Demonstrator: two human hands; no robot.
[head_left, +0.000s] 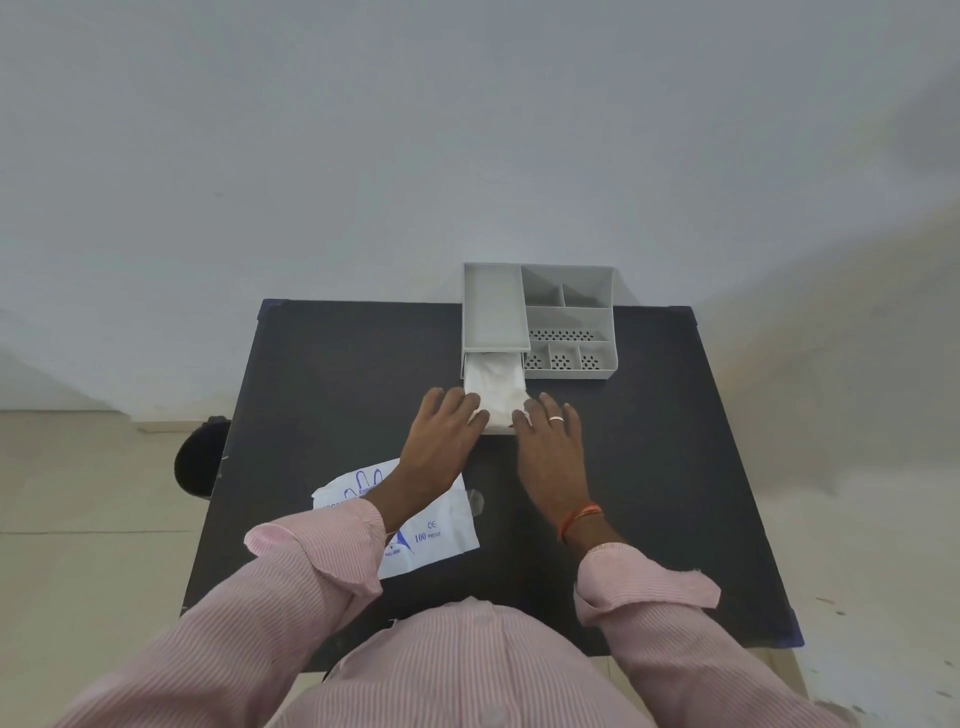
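A grey plastic organiser (566, 317) stands at the far edge of a black table (649, 467). Its drawer (498, 429) is pulled out toward me and is filled with white gloves (493, 389). My left hand (441, 441) lies at the drawer's left front corner, fingers extended onto the gloves. At the right front corner rests my right hand (553, 447), wearing a ring, with its fingertips touching the gloves and the drawer's edge.
A flattened white glove packet (436, 530) with blue print lies on the table under my left forearm. A dark round stool (200, 457) stands off the table's left side. The organiser's open compartments hold nothing visible. A pale wall rises behind the table.
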